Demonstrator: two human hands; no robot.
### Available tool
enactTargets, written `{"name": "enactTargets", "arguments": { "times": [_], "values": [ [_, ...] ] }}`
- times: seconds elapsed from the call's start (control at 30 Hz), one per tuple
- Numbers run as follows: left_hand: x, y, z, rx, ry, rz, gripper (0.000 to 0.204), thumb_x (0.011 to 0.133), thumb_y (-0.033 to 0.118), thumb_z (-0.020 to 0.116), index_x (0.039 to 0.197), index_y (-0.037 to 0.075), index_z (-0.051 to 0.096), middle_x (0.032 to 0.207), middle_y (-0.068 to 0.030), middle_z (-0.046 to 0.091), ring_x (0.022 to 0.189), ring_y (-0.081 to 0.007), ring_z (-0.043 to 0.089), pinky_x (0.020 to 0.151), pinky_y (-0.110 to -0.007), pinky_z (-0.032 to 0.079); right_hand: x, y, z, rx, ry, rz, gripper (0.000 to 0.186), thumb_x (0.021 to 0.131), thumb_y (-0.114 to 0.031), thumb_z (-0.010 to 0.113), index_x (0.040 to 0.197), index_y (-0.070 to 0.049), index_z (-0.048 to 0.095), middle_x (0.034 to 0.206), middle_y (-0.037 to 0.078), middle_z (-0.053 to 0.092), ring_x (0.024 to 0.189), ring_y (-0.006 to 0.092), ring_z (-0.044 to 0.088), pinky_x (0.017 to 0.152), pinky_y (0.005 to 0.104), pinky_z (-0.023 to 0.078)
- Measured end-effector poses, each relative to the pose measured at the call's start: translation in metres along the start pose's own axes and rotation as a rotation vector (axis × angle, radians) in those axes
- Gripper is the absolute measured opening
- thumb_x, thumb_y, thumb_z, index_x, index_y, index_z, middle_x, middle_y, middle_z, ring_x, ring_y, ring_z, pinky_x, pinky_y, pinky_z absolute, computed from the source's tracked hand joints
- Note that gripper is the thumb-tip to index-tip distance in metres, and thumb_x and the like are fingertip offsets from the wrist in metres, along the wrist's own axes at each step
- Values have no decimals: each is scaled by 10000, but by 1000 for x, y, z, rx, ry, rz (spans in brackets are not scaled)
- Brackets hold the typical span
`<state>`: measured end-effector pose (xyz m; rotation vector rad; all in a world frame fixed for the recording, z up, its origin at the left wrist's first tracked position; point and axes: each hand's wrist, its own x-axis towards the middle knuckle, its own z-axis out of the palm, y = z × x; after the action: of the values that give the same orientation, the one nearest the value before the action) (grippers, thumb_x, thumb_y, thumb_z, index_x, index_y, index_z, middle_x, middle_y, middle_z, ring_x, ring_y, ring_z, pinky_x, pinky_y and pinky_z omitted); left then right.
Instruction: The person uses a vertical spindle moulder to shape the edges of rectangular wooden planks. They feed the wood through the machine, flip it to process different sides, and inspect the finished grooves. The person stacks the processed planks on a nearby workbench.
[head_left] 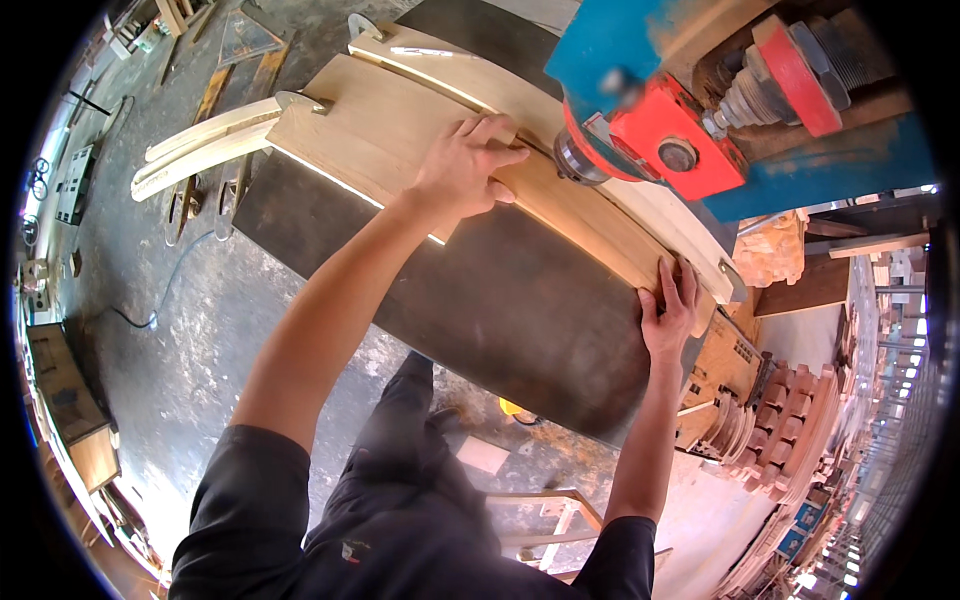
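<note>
A long wooden strip [590,220] lies on the dark machine table [520,310], along a pale wooden fence [640,205]. My left hand [465,168] rests on a flat pale board [355,130], fingers stretched out and thumb apart, with its fingertips at the strip's left end. At the strip's right end, my right hand [673,310] grips it, the thumb on the near edge and the fingers over the top. Above the strip between my hands is a metal drill chuck [578,160]; I cannot make out whether a bit touches the wood.
The red and blue machine head [680,140] overhangs the far right of the table. A metal clamp [300,102] stands on the flat board, and a pen [420,51] lies on the fence. Curved wooden pieces [205,148] jut out at left. Stacked wooden parts [790,430] stand at right.
</note>
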<state>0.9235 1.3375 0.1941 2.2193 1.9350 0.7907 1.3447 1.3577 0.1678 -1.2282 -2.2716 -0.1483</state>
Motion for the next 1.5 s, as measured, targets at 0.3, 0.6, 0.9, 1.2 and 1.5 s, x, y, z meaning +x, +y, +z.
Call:
{"name": "enactTargets", "arguments": {
  "times": [0.3,0.6,0.9,1.2,1.5],
  "values": [
    [1,2,-1,3,18,-15,602,758,305,886,1343,293,745,1574,-38,461,1470,-259,429,1231,-474,326,1,4,1,-2,-2,-32,564,872,-281,790,1402,-116,696,1500,172,566,1352,454,520,1127,541,454],
    [3,0,2,34,-5,-35,603,776,346,882,1360,306,735,1620,-57,429,1513,-258,385,1242,-464,309,3,6,2,4,-11,-40,565,860,-250,789,1396,-94,697,1492,182,580,1350,465,519,1142,545,440],
    [5,1,2,44,-33,-50,615,799,384,868,1391,321,714,1629,-68,423,1519,-261,379,1250,-456,296,3,8,4,-7,-1,-56,542,880,-247,781,1388,-76,698,1482,192,586,1351,466,521,1153,553,432],
    [6,3,-1,53,-44,-50,636,772,363,873,1386,329,713,1635,-65,427,1511,-265,393,1237,-456,312,5,8,2,0,-17,-47,542,888,-258,770,1394,-81,696,1476,197,586,1343,462,519,1161,561,417],
    [8,3,-5,66,-51,-44,633,775,393,867,1386,331,715,1624,-71,437,1510,-276,394,1235,-467,308,6,8,3,-3,4,-79,536,919,-324,745,1393,-80,697,1473,185,576,1322,447,523,1136,566,424]
  ]
}}
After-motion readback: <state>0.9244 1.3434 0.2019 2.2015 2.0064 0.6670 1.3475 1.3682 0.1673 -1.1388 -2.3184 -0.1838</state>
